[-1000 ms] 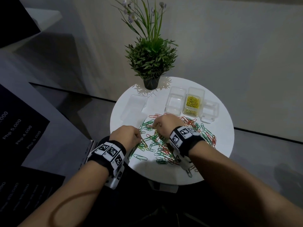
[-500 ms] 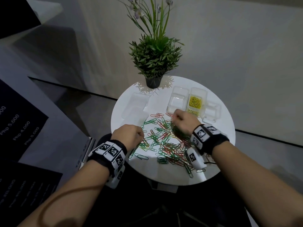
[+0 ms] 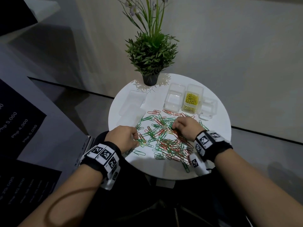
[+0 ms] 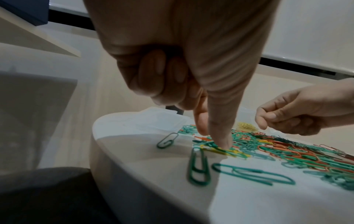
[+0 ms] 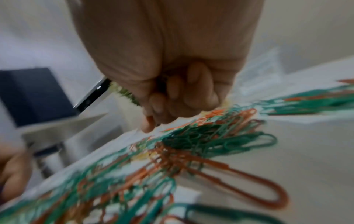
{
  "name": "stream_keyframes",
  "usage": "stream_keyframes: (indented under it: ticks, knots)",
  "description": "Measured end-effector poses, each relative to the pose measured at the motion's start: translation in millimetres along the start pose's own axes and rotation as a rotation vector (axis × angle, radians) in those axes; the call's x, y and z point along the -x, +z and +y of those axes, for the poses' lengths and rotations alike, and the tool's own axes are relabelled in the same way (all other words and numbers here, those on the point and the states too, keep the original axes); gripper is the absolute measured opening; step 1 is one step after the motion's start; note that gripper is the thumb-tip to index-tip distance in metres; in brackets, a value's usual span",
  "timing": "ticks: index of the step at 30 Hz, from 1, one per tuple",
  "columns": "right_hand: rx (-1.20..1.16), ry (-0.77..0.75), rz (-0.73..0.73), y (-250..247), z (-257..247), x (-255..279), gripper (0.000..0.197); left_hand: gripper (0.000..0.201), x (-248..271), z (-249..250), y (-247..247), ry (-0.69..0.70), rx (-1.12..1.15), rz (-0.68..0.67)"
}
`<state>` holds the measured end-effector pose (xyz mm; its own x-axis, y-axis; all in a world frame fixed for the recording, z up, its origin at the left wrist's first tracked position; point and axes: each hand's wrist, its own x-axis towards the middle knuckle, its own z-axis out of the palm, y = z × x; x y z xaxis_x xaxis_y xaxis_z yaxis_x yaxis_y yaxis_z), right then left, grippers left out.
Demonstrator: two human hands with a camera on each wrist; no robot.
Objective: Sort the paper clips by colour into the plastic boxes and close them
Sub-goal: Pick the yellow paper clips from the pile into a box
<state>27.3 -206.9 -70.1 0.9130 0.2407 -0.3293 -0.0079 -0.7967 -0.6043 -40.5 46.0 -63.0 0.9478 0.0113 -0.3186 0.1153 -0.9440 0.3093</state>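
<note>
Head view: paper clips (image 3: 164,136) lie heaped on the worktop (image 3: 219,128) just before the yellow-filled box (image 3: 192,99). Right hand (image 3: 185,126), half a second ago up by that box, is back over the heap.

Left wrist view: left hand (image 4: 187,63) presses a yellow clip (image 4: 220,150), other fingers curled; it may skid.

Right wrist view: blurred; fingers (image 5: 191,91) curled, contents undeterminable.

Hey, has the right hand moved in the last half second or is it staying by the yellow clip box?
Yes. The right hand has pulled back from the box of yellow clips, toward the person, and is now over the mixed clip pile.
</note>
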Motion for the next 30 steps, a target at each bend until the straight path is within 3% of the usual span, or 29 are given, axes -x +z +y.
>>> stream_keyframes:
  ticks: [5,11,17,23,27,30]
  knots:
    - [0.433,-0.089,-0.013,10,-17,-7,0.015,0.009,-14,13,0,0.024,0.040,0.009]
    - [0.628,-0.112,-0.096,11,-28,-7,0.010,0.027,-58,53,-7,0.222,-0.073,0.029]
    - [0.646,-0.137,-0.152,18,-22,-8,0.020,0.031,-83,77,-3,0.395,-0.198,-0.024]
    - [0.588,-0.173,-0.006,17,-11,-4,0.017,0.020,-88,86,-2,0.486,-0.297,-0.050]
    - [0.591,-0.162,-0.014,19,-13,-7,0.019,0.012,-88,83,-8,0.391,-0.084,-0.044]
    - [0.565,-0.140,-0.071,20,-14,-8,0.020,0.005,-90,77,-12,0.215,0.365,-0.117]
